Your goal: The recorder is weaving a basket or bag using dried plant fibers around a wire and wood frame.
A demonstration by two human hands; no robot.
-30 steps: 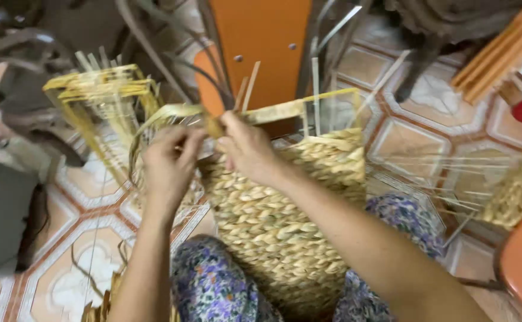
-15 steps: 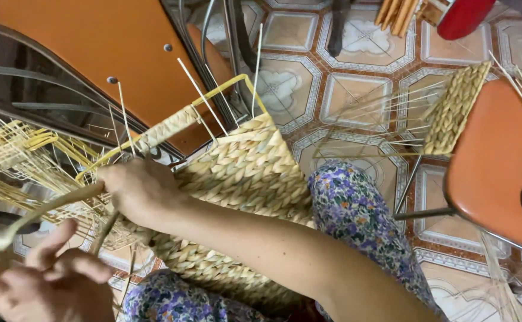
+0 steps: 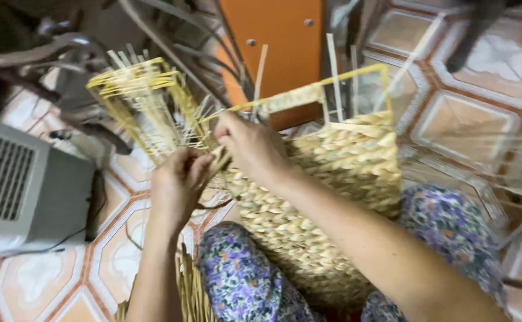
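Left hand: your left hand (image 3: pixel 177 182) sits at the near-left edge of the woven basket (image 3: pixel 326 197), fingers curled and pinched on a flat straw strand (image 3: pixel 220 160) just beside the rim.
Right hand: your right hand (image 3: pixel 252 146) lies on the basket's top-left corner, fingers bent down and clenched on the same strand and the weave under it; the two hands almost touch.
Basket: half woven, tilted, resting on your lap between your knees in the flowered trousers (image 3: pixel 243 280). Its woven wall reaches up to the yellow wire frame (image 3: pixel 356 74), whose upper part is bare. Pale upright stakes (image 3: pixel 332 71) stick out above the weave.
Second frame: a bare yellow wire frame (image 3: pixel 138 95) with loose straw stakes stands on the tiled floor (image 3: pixel 457 119), just beyond your left hand, near the basket's left edge.
Left side: a grey slatted box (image 3: pixel 22 185) stands on the floor, well apart from the basket.
Far side: an orange panel (image 3: pixel 279 36) stands behind the basket's far rim.
Near edge: a bundle of loose straw (image 3: pixel 189 292) lies by your left knee.
Image quality: motion blur; exact finger contact on the strand is partly unclear.
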